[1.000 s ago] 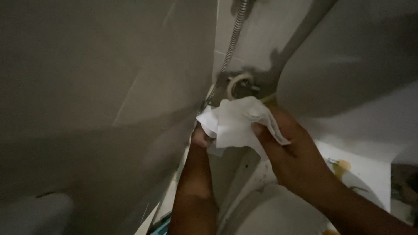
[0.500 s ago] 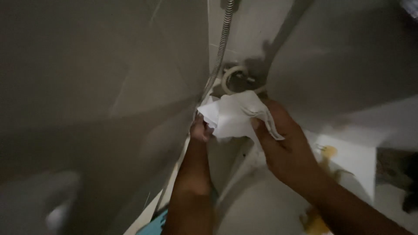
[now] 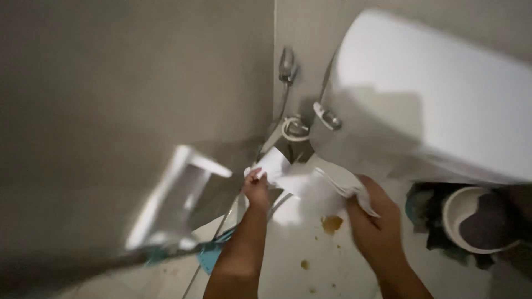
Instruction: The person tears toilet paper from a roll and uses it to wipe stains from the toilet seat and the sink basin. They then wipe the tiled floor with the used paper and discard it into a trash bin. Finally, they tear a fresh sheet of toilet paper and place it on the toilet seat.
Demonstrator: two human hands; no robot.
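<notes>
Since half a second ago the view has swung — both hands now stretch the crumpled white paper tissue [image 3: 310, 188] lower, over the brown-stained white floor [image 3: 310, 249]. Left hand [image 3: 256, 188] pinches one corner, right hand [image 3: 374, 221] clamps the other. Pulled taut like this, it may well tear — thin paper.

I see both bare forearms reaching up from the bottom of the view, side by side and slightly apart. My left hand [image 3: 256, 187] is balled into a loose fist, knuckles up, fingers pinched closed. My right hand [image 3: 376, 221] lies back-up, wrist straight, its fingers curled under and clenched.
</notes>
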